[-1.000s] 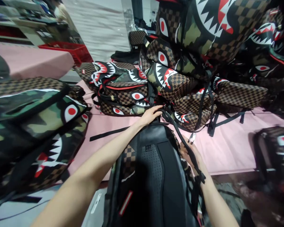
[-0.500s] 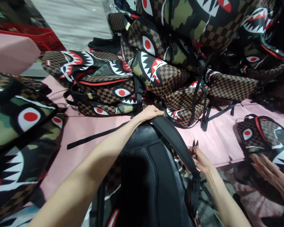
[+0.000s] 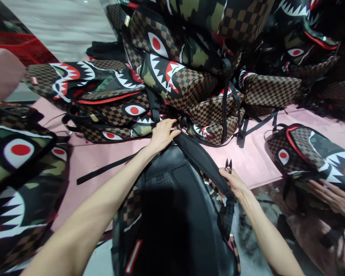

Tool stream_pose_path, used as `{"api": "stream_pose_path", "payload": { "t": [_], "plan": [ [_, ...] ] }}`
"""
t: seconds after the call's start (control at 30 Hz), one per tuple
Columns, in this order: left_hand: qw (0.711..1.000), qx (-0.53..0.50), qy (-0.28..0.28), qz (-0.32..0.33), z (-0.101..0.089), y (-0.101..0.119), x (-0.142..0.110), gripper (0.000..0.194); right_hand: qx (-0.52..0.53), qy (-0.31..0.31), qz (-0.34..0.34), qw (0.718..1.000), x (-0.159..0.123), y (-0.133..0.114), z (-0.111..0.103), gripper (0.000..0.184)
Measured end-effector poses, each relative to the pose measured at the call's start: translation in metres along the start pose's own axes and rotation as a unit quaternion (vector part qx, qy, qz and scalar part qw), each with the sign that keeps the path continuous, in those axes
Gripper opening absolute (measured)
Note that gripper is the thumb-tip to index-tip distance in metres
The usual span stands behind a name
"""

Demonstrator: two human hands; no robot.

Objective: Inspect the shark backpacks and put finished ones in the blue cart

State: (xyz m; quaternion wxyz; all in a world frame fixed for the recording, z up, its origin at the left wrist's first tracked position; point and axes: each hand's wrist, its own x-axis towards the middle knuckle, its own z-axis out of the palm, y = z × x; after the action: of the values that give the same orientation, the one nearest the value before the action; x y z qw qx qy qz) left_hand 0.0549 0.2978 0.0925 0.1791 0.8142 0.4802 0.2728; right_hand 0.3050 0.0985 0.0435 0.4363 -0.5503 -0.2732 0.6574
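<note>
A backpack (image 3: 172,214) with a black padded back panel lies face down right in front of me. My left hand (image 3: 161,134) grips its top end, fingers curled over the edge. My right hand (image 3: 232,182) holds the lower part of the black shoulder strap (image 3: 202,163) and also pinches small black thread snips (image 3: 228,165), whose tips point up.
Several brown-checkered and camouflage shark-mouth backpacks (image 3: 189,76) are piled behind on the pink table cover (image 3: 247,161). More bags lie at the left (image 3: 20,168). At the right another person's hand (image 3: 333,197) rests by a shark backpack (image 3: 310,153).
The view has swung down and right. The shoulder strap has been pulled taut by my right hand. Another person's hand and a backpack have come into view at the right.
</note>
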Motion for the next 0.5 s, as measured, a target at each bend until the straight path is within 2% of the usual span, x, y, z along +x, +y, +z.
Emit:
{"api": "stream_pose_path", "payload": {
  "t": [0.07, 0.1, 0.2, 0.23, 0.3, 0.33, 0.4, 0.5],
  "plan": [
    [0.994, 0.063, 0.084, -0.02, -0.008, 0.018, -0.048, 0.059, -0.004, -0.006, -0.009, 1.0, -0.002, 0.0, 0.001, 0.037],
    [0.99, 0.094, 0.1, -0.029, -0.009, 0.029, -0.08, 0.062, -0.003, -0.008, -0.012, 1.0, -0.003, -0.001, 0.001, 0.038],
    [0.984, 0.164, 0.063, -0.04, -0.006, 0.06, -0.196, 0.061, 0.01, -0.016, -0.011, 1.0, -0.006, -0.001, 0.003, 0.039],
    [0.982, 0.177, 0.038, -0.056, -0.005, 0.066, -0.233, 0.06, 0.016, -0.017, -0.009, 1.0, -0.007, -0.001, 0.002, 0.038],
    [0.978, 0.183, 0.044, -0.095, -0.01, 0.066, -0.291, 0.055, 0.02, -0.018, -0.003, 1.0, -0.009, 0.001, 0.001, 0.037],
    [0.976, 0.167, 0.05, -0.126, -0.018, 0.061, -0.308, 0.054, 0.018, -0.016, -0.001, 1.0, -0.01, 0.003, 0.0, 0.037],
    [0.97, 0.122, 0.096, -0.189, -0.044, 0.041, -0.314, 0.05, 0.01, -0.007, 0.002, 1.0, -0.011, 0.008, -0.002, 0.036],
    [0.938, 0.047, 0.174, -0.296, -0.096, 0.001, -0.275, 0.043, -0.004, 0.016, 0.013, 1.0, -0.011, 0.014, -0.002, 0.036]
  ]
}}
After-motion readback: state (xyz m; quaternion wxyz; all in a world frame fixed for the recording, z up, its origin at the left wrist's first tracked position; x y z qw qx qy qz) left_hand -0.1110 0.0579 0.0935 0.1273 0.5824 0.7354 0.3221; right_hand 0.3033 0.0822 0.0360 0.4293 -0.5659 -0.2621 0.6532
